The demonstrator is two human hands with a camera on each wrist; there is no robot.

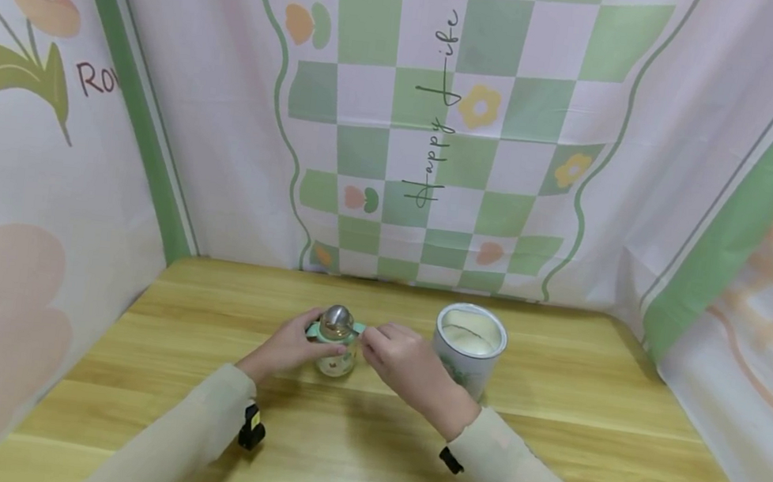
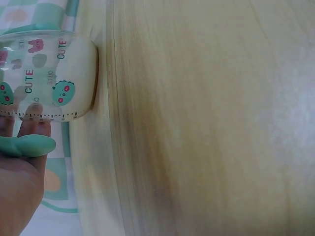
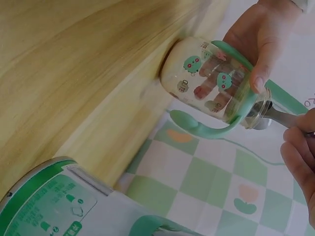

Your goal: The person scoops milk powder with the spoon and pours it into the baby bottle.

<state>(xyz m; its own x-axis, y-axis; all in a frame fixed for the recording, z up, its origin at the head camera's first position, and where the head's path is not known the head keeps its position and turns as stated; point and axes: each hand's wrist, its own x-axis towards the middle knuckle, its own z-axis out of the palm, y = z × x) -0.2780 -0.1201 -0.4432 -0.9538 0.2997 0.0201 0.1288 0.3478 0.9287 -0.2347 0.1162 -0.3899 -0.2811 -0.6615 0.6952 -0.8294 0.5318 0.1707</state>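
Observation:
A clear baby bottle (image 3: 206, 81) with green side handles and printed cartoon faces stands on the table, a pale layer at its bottom. My left hand (image 1: 290, 348) grips it near the neck, thumb in front and fingers behind, seen through the wall. Its bottom half also shows in the left wrist view. A metal spoon (image 1: 337, 321) lies over the bottle's open mouth, rounded back upward. My right hand (image 1: 408, 363) pinches the spoon's handle. Right of the bottle stands a white-and-green can (image 1: 461, 369) with cream-coloured powder inside.
The wooden table (image 1: 333, 458) ends at a fabric backdrop (image 1: 417, 157) with green checks. Curtains hang along both sides. The can stands close behind my right wrist.

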